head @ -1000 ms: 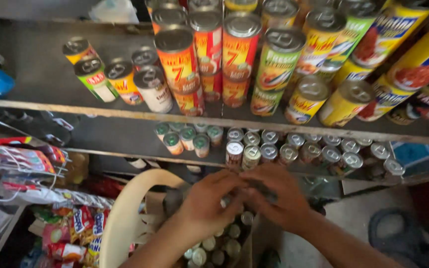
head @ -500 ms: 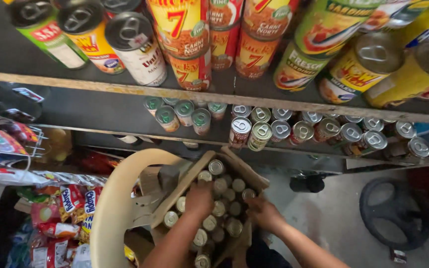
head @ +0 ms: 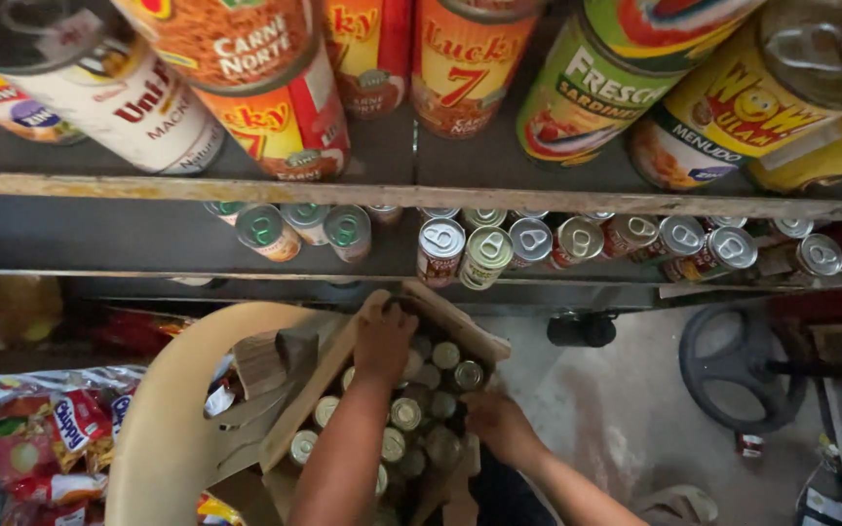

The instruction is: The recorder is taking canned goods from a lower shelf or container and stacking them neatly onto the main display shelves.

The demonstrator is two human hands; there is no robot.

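Carton [head: 460, 336]: cans [head: 404, 413] inside, under both hands; chair [head: 163, 419] left of hands; shelf [head: 421, 195] with cans above.

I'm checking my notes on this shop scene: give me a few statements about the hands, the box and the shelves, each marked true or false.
1. Both hands reach into the brown cardboard box of small tin cans. True.
2. The left hand lies nearer the shelves than the right hand. True.
3. The box rests on a red metal stool. False: it sits on a cream plastic chair.
4. The lower wooden shelf holds only glass bottles. False: it holds small ring-pull cans.
5. The box is empty. False: it holds many cans.
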